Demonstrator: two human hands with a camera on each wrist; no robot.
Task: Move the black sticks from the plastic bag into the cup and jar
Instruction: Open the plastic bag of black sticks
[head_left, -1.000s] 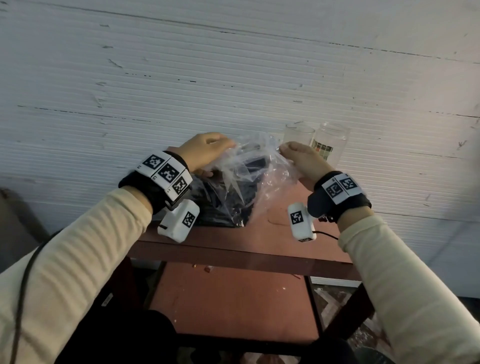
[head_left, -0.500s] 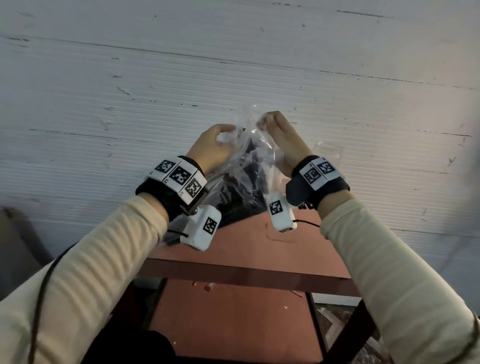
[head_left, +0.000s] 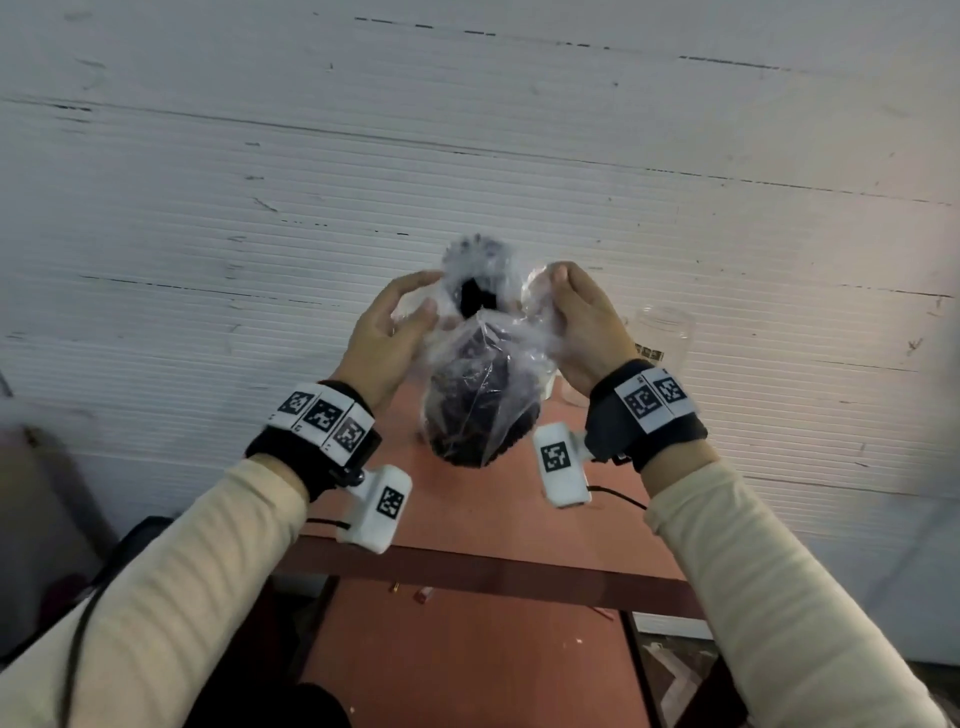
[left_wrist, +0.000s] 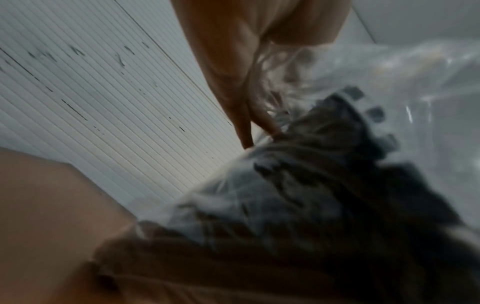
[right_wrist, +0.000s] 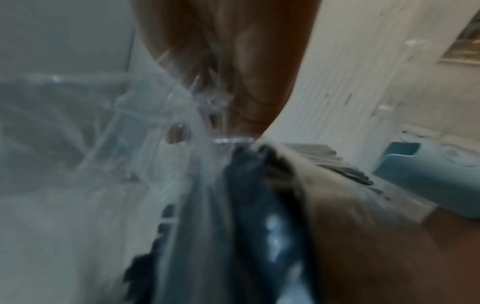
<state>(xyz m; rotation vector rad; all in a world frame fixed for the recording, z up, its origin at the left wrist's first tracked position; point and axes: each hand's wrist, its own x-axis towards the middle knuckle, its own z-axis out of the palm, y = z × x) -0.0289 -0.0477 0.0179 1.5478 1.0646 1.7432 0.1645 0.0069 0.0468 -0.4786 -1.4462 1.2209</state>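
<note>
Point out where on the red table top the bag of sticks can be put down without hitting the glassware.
Bare red table top runs from the front edge to beneath the lifted clear plastic bag of black sticks. The far right corner is crowded by the clear glass jar.

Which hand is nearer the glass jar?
The right hand; the jar stands just beyond it, while the left hand is across the plastic bag.

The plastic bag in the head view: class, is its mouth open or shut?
Open. Both hands, left and right, hold the plastic bag top apart, leaving a dark gap above the black sticks inside.
</note>
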